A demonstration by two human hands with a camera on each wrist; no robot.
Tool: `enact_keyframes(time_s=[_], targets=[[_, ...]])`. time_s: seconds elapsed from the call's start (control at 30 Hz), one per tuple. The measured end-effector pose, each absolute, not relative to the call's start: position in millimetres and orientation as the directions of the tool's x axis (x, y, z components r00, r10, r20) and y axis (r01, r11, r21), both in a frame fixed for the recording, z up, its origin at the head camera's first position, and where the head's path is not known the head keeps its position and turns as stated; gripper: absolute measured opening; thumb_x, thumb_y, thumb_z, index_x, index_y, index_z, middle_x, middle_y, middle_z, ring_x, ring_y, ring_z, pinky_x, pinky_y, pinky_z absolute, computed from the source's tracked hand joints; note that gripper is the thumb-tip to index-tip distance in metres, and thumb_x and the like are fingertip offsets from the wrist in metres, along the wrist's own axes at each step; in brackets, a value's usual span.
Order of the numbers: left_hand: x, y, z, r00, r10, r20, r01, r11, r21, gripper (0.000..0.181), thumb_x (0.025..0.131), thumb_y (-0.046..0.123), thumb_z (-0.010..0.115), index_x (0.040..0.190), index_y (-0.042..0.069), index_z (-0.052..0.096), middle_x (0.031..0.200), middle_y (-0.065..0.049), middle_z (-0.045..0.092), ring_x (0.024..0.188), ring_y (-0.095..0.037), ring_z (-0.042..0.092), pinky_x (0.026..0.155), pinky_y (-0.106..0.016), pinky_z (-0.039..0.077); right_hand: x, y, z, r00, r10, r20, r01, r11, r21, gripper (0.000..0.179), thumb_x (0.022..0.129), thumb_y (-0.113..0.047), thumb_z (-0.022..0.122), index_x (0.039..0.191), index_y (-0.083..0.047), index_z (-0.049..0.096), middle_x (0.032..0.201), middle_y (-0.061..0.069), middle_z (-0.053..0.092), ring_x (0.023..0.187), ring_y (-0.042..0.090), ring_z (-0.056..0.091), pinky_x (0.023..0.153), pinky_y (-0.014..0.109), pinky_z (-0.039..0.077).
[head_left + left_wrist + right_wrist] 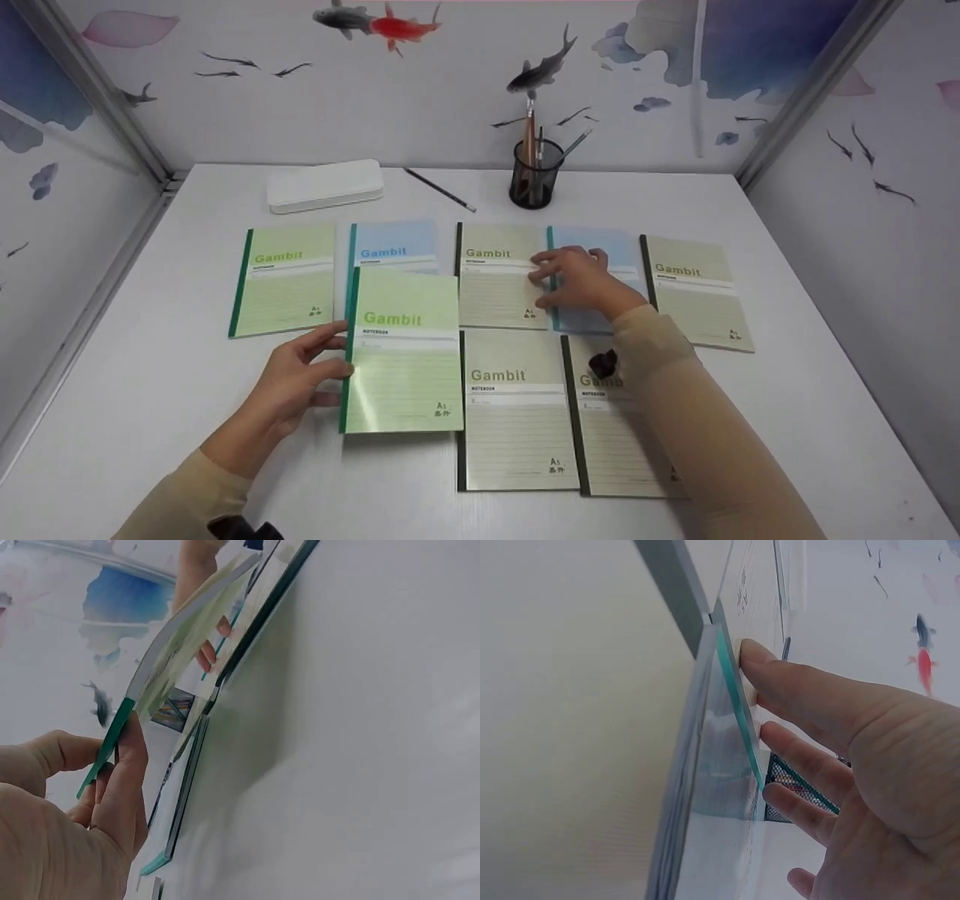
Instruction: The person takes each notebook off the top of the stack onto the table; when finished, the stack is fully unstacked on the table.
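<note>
My left hand point(296, 379) pinches the dark green spine of a light green notebook point(405, 382), thumb on one side and fingers on the other. That notebook is raised off the table and covers the lower part of a blue notebook point(397, 240). In the left wrist view its green spine point(112, 739) sits between thumb and fingers, and its pages bend. Over a second blue notebook point(619, 259) is my right hand point(581, 281), fingers spread and slightly bent. Its fingertips are near that notebook's teal spine point(739, 701) and the edge of a tan notebook point(499, 292).
Another green notebook point(289, 292) lies at the left, and a tan one point(697, 300) at the right. Two tan notebooks point(517, 427) point(622, 457) form a front row, partly under my right forearm. Behind are a white case point(326, 186), a pencil point(441, 190) and a mesh pen holder point(532, 187).
</note>
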State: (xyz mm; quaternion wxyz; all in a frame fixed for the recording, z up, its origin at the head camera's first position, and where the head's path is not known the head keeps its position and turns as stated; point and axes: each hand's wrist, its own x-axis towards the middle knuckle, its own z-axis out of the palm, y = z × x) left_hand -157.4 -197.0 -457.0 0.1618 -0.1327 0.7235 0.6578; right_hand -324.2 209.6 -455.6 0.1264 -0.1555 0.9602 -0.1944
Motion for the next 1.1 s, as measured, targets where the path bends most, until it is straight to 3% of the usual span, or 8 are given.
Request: enact_keyframes(time_s=[0.27, 0.57, 0.77, 0.93, 1.1], targets=[[-127.2, -206.7, -462.1, -0.891, -0.046, -0.452, -0.453, 0.167, 0.876, 0.071, 0.089, 0.002, 0.070, 0.154, 0.018, 0.049, 0.142, -0.011, 0.052, 0.083, -0.016, 0.068, 0.057, -0.028, 0.057, -324.7, 208.2, -452.8, -0.906, -0.387, -0.171, -0.297, 0.869, -0.395, 0.049, 0.083, -0.029, 0.088, 0.129, -0.021, 0.074, 0.156, -0.002, 0.053, 0.151, 0.034, 0.035, 0.120, 0.072, 0.001], [-114.7, -205.7, -461.9, -0.881, -0.078, -0.468, -0.474, 0.189, 0.860, 0.071, 0.087, 0.001, 0.072, 0.153, 0.016, 0.050, 0.139, -0.014, 0.054, 0.087, -0.020, 0.072, 0.069, -0.039, 0.065, -324.4, 209.3, -448.6, -0.909, -0.380, -0.170, -0.293, 0.874, -0.387, 0.050, 0.083, -0.029, 0.088, 0.130, -0.020, 0.073, 0.157, -0.002, 0.052, 0.151, 0.034, 0.035, 0.120, 0.071, 0.000], [-109.8, -202.6, -464.3, -0.876, -0.081, -0.476, -0.482, 0.207, 0.851, 0.069, 0.086, -0.001, 0.072, 0.151, 0.013, 0.052, 0.137, -0.017, 0.055, 0.086, -0.021, 0.072, 0.070, -0.041, 0.065, -323.3, 208.5, -448.0, -0.913, -0.367, -0.177, -0.279, 0.880, -0.385, 0.050, 0.082, -0.030, 0.089, 0.129, -0.022, 0.074, 0.157, -0.004, 0.053, 0.151, 0.034, 0.035, 0.120, 0.070, -0.001], [-107.8, -201.1, -464.3, -0.894, -0.080, -0.440, -0.440, 0.337, 0.832, 0.065, 0.084, 0.002, 0.075, 0.145, 0.009, 0.053, 0.129, -0.016, 0.060, 0.087, -0.020, 0.069, 0.070, -0.037, 0.064, -322.0, 209.0, -450.1, -0.912, -0.366, -0.184, -0.270, 0.875, -0.402, 0.049, 0.083, -0.030, 0.088, 0.129, -0.022, 0.073, 0.157, -0.005, 0.052, 0.151, 0.034, 0.035, 0.120, 0.071, -0.001], [-110.8, -200.8, -461.2, -0.937, -0.032, -0.347, -0.305, 0.554, 0.775, 0.075, 0.080, 0.004, 0.079, 0.148, 0.010, 0.045, 0.115, -0.013, 0.065, 0.084, -0.018, 0.067, 0.070, -0.031, 0.061, -321.9, 208.9, -452.4, -0.916, -0.359, -0.182, -0.261, 0.874, -0.409, 0.049, 0.082, -0.028, 0.089, 0.129, -0.022, 0.074, 0.157, -0.005, 0.052, 0.151, 0.033, 0.035, 0.121, 0.070, -0.002]])
